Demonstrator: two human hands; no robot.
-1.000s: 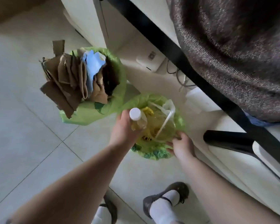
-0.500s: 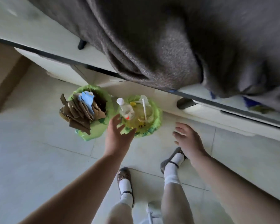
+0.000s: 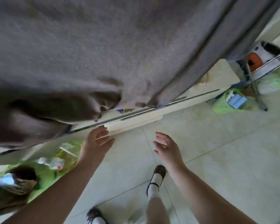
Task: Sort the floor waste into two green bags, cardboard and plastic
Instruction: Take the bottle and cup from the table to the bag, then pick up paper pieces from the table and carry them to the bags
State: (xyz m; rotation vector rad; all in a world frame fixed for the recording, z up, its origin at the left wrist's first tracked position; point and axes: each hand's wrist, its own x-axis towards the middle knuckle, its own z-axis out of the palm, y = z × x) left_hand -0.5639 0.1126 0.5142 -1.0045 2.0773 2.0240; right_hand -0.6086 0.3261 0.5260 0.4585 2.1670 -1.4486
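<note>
Head view, motion-blurred. Left hand is out over the tiled floor, fingers spread and relaxed, nothing in it. Right hand is the same: fingers loose, holding nothing, apart from the left, also above the floor.

Both green bags sit at the lower-left of the floor, against the base of the white bed frame. The plastic bag is partly hidden by the left forearm; a clear plastic bottle with a red patch lies on top, with other clear and yellowish plastic behind it. The cardboard bag is just beside it, toward the left edge, holding brown cardboard pieces and a light blue piece. The bags touch or overlap; too blurred to tell which.

Grey blanket hangs over the bed edge and fills the upper frame.

Far right of the floor: a green basket with a blue item inside, next to a metal rack.

Bottom centre: two feet in dark shoes and white socks.
</note>
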